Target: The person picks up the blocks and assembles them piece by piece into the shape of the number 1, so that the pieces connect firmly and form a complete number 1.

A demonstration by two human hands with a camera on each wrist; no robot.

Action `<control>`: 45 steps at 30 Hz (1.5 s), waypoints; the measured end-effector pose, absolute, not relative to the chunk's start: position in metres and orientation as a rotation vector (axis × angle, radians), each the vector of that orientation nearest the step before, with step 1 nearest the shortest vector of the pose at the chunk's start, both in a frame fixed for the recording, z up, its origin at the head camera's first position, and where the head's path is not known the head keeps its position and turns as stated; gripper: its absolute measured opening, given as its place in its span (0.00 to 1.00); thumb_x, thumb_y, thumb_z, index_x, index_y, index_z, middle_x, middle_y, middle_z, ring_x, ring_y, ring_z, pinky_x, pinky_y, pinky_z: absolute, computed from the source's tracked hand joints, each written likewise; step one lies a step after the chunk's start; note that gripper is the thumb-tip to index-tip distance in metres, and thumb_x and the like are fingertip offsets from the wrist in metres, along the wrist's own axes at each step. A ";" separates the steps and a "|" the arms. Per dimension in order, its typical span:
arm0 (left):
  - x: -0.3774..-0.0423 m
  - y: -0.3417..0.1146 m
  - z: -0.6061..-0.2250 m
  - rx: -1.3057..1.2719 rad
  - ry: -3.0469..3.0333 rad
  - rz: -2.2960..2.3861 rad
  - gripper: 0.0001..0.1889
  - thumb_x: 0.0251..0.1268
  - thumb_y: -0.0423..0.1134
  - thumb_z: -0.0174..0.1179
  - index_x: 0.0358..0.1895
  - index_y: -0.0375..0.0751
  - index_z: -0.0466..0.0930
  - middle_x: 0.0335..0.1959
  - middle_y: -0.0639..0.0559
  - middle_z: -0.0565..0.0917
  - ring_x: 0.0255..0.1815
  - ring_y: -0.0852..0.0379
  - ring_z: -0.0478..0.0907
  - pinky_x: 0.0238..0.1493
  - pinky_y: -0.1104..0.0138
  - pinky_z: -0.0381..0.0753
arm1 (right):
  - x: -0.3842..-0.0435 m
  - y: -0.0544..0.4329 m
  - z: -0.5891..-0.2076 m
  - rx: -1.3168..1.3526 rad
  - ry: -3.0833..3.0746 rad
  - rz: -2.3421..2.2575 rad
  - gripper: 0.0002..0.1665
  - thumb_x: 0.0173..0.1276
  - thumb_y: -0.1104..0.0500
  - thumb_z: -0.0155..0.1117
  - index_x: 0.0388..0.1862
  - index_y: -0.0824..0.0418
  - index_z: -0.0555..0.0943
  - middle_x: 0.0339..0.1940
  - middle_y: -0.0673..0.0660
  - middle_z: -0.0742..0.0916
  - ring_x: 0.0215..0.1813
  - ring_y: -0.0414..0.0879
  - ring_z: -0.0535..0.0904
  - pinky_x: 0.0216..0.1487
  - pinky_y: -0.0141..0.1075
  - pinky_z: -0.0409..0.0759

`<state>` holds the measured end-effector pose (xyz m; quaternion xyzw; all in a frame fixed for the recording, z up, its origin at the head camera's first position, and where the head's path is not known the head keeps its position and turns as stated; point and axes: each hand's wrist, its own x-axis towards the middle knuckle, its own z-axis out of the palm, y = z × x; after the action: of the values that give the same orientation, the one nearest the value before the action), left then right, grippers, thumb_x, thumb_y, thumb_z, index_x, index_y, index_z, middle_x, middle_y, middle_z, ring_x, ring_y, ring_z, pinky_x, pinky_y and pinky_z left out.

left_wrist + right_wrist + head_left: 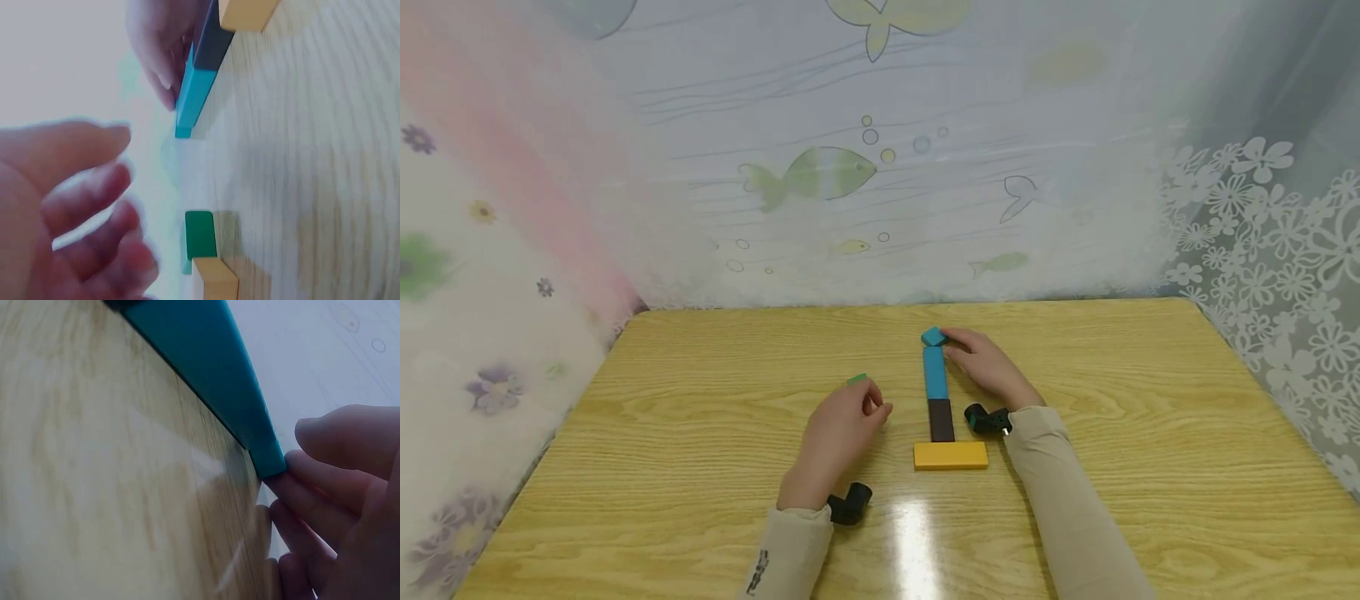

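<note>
A yellow block [951,456] lies crosswise, with a dark brown block [942,420] and a long blue block [936,372] in a line beyond it. At the far end sits a small blue block [934,337], turned at an angle. My right hand [988,362] touches this small block with its fingertips; in the right wrist view the thumb [331,434] stands apart from it. To the left, my left hand [842,425] hovers with loosely bent fingers and holds nothing. Near it are a green block [200,235] and an orange-tan block [215,280], the latter hidden in the head view.
The wooden table [700,367] reaches back to a curtain [925,208] printed with fish. Patterned curtains also hang at both sides. Each wrist carries a black camera mount, such as the left mount [852,505].
</note>
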<state>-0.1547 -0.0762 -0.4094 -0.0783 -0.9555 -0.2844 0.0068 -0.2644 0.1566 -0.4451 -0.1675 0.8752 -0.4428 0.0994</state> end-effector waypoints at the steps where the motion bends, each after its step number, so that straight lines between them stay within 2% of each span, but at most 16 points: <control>1: -0.155 -0.078 -0.409 -0.202 -2.966 -0.869 0.09 0.60 0.50 0.56 0.30 0.50 0.70 0.25 0.57 0.69 0.19 0.59 0.65 0.19 0.67 0.65 | -0.265 0.157 -0.445 -0.499 2.589 -1.309 0.26 0.71 0.52 0.45 0.67 0.54 0.60 0.66 0.55 0.65 0.67 0.53 0.56 0.62 0.47 0.56; 7: -0.157 -0.087 -0.413 0.043 -2.908 -0.770 0.14 0.56 0.50 0.59 0.35 0.45 0.70 0.33 0.50 0.66 0.23 0.55 0.64 0.14 0.67 0.63 | -0.265 0.158 -0.446 -0.509 2.586 -1.307 0.26 0.71 0.52 0.45 0.67 0.54 0.60 0.66 0.55 0.65 0.67 0.53 0.56 0.62 0.48 0.56; 11: -0.159 -0.093 -0.416 0.134 -2.953 -0.783 0.18 0.55 0.52 0.59 0.40 0.43 0.70 0.36 0.48 0.64 0.27 0.53 0.63 0.15 0.67 0.63 | -0.264 0.159 -0.445 -0.502 2.580 -1.309 0.26 0.71 0.53 0.45 0.67 0.55 0.60 0.66 0.55 0.64 0.67 0.53 0.56 0.62 0.48 0.56; 17: -0.158 -0.099 -0.417 0.116 -3.081 -0.857 0.22 0.54 0.52 0.59 0.44 0.41 0.67 0.38 0.45 0.67 0.22 0.53 0.66 0.18 0.65 0.64 | -0.263 0.158 -0.443 -0.489 2.580 -1.306 0.26 0.71 0.53 0.45 0.67 0.55 0.60 0.66 0.55 0.65 0.67 0.52 0.56 0.62 0.47 0.57; 23: -0.159 -0.102 -0.418 0.073 -3.110 -0.826 0.19 0.55 0.48 0.59 0.44 0.41 0.67 0.37 0.46 0.69 0.22 0.54 0.68 0.21 0.66 0.66 | -0.262 0.159 -0.443 -0.491 2.592 -1.292 0.27 0.71 0.52 0.45 0.67 0.55 0.60 0.66 0.55 0.65 0.67 0.53 0.56 0.62 0.47 0.56; 31: -0.161 -0.108 -0.418 0.088 -3.095 -0.809 0.18 0.56 0.43 0.57 0.50 0.42 0.70 0.46 0.41 0.70 0.25 0.53 0.69 0.24 0.64 0.69 | -0.264 0.159 -0.445 -0.486 2.584 -1.301 0.27 0.71 0.53 0.45 0.67 0.54 0.59 0.66 0.55 0.64 0.67 0.53 0.55 0.62 0.48 0.56; 39: -0.168 -0.115 -0.423 0.200 -3.012 -0.942 0.19 0.57 0.43 0.55 0.52 0.44 0.69 0.45 0.42 0.70 0.29 0.51 0.71 0.27 0.62 0.71 | -0.264 0.156 -0.446 -0.490 2.585 -1.308 0.27 0.71 0.53 0.45 0.67 0.54 0.60 0.66 0.54 0.65 0.67 0.52 0.56 0.62 0.47 0.56; 45: -0.174 -0.120 -0.426 0.283 -2.944 -1.073 0.20 0.58 0.46 0.55 0.53 0.45 0.67 0.46 0.47 0.72 0.37 0.50 0.73 0.34 0.59 0.71 | -0.264 0.157 -0.445 -0.502 2.588 -1.318 0.27 0.71 0.53 0.45 0.67 0.55 0.60 0.66 0.54 0.64 0.67 0.52 0.56 0.62 0.47 0.56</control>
<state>-0.1738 -0.1200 -0.4259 0.0901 -0.9357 -0.3411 -0.0024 -0.2642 0.1567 -0.4453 -0.1695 0.8740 -0.4451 0.0967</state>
